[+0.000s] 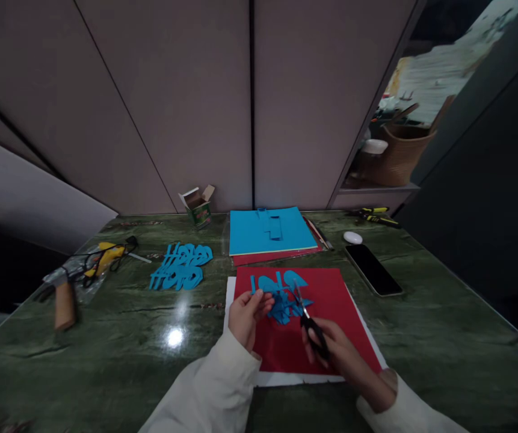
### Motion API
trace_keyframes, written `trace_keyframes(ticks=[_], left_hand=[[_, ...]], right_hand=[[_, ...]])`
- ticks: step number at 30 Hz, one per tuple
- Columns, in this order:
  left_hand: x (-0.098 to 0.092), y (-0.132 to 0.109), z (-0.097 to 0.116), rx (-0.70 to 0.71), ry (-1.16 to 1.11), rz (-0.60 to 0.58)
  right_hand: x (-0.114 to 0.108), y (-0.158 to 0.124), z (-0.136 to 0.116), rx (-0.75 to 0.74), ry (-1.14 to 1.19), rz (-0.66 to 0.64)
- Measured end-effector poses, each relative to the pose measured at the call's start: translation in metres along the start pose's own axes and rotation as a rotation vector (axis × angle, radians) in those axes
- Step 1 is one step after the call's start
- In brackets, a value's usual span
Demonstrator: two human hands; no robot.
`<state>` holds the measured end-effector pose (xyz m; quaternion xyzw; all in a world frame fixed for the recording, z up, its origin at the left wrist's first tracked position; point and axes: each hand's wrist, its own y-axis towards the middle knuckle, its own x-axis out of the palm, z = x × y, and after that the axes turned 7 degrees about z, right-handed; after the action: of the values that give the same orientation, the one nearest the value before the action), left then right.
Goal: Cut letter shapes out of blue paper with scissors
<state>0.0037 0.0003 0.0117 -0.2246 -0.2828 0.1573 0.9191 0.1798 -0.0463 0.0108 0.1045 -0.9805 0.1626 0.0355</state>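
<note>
1. I read two hands above the red card [331,294], wrists low, sleeves white: left hand [246,319] raised, fingers pinching one blue paper cutout [283,305]; right hand [334,350] clenched around one pair of black-handled scissors [315,337], blades at the cutout
2. I place that cutout over the red card's middle
3. I count, relative to the red card: one second blue cutout [180,267] left; one blue paper sheet [268,231] beyond; one smartphone [373,270] right

Dim overall — a hard glare spot [174,337] on the green stone tabletop [105,373], edges bowed and dark.
</note>
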Motion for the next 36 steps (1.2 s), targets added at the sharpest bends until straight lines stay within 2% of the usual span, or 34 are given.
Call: trace_keyframes(ticks=[2, 5, 10, 18, 36], left_hand=[[0.0000, -0.0001, -0.0008, -0.006, -0.013, -0.005], [0.0004, -0.0014, -0.0012, -0.011, -0.006, -0.020], [0.0015, -0.0048, -0.0030, -0.035, 0.051, -0.098], [0.0005, -0.0067, -0.0092, -0.061, 0.133, -0.182], [-0.0003, -0.0064, -0.0039, -0.076, 0.227, -0.228]], right_hand=[[0.0038, -0.0030, 0.0005, 0.064, -0.048, -0.101], [0.0066, -0.0055, 0.0007, 0.086, -0.084, -0.149], [0.0052, -0.0051, 0.0003, 0.119, -0.124, -0.156], [0.0041, -0.0043, 0.0013, 0.090, -0.146, -0.172], [0.0032, -0.0056, -0.0078, 0.143, -0.144, -0.200]])
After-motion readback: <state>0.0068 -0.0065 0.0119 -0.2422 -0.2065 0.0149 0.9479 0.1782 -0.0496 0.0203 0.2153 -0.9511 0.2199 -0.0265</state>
